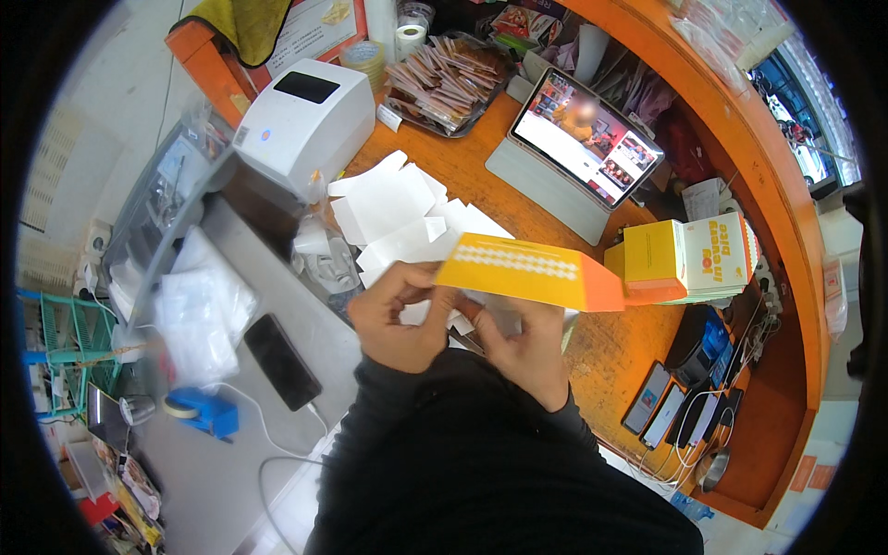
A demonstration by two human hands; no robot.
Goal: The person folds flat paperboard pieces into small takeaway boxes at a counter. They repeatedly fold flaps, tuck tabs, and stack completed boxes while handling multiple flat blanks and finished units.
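A yellow and orange cardboard box [509, 270] with a white pattern on one side is held up in front of my body. My left hand [407, 313] pinches its left end between thumb and fingers. My right hand [527, 351] grips the near, lower side, its fingertips partly hidden by the card. Beyond the box, unfolded white cardboard box blanks [393, 205] lie spread on the orange wooden desk [610, 375].
Stacked yellow cartons [680, 259] stand at the right, below a propped tablet [587, 139]. A white label printer [310, 120] and a tray of packets [449, 88] sit at the back. On the grey table lie a phone [280, 361], a blue tape dispenser [203, 412] and clear bags [199, 301].
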